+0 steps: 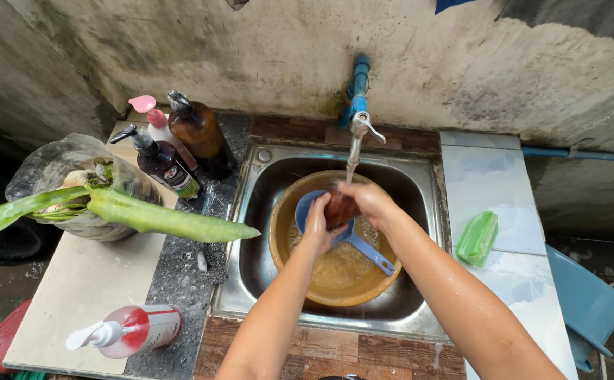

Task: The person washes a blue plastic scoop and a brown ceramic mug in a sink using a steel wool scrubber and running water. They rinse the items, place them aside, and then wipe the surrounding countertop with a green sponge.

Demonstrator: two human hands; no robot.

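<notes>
Both my hands meet over the steel sink [257, 232], under the tap [357, 130]. My left hand [316, 224] and my right hand [368, 200] together grip a small dark brown object [338, 210]; what it is I cannot tell. Beneath them a blue plastic dipper [363, 246] rests in an amber basin [282, 236] partly filled with water. A thin stream runs from the tap toward my hands.
Left counter: three pump bottles [173, 144], a clear bag [60, 169] holding a long aloe leaf [159, 219], and a red-and-white pump bottle [134, 331] lying down. On the right tile sits a green scrubber [477, 238]; a blue container [588, 302] stands below it.
</notes>
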